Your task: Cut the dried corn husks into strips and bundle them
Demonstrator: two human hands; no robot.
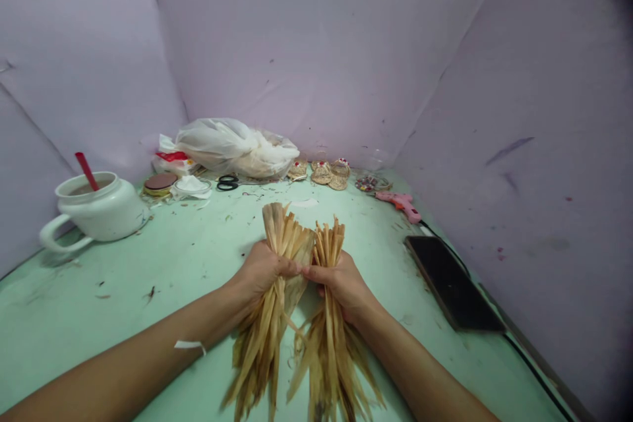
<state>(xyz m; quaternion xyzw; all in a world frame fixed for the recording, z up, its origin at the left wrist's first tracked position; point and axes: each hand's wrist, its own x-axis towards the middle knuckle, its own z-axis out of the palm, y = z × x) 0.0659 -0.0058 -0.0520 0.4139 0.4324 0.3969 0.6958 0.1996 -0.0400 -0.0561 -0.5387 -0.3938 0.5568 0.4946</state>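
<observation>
My left hand (pixel 267 270) is wrapped round a bundle of dried tan leaf strips (pixel 262 343), its thumb pressed across the front. A second bundle of dried leaf strips (pixel 329 356) is gripped in my right hand (pixel 343 283). The two hands are side by side over the table, thumb tips meeting or nearly so. Short cut ends stick up above both fists, while longer frayed ends fan out below. A wider flat strip (pixel 299 283) slants between the bundles. Most of my fingers are hidden behind the strips.
On the pale green table (pixel 188 270) stand a white mug (pixel 111 208) with a red stick (pixel 86 171), black-handled scissors (pixel 227 182), a plastic bag (pixel 232 148) and small woven pieces (pixel 322 175). A pink glue gun (pixel 403 203) and dark phone (pixel 452 283) lie right. Purple walls (pixel 316 46) enclose it.
</observation>
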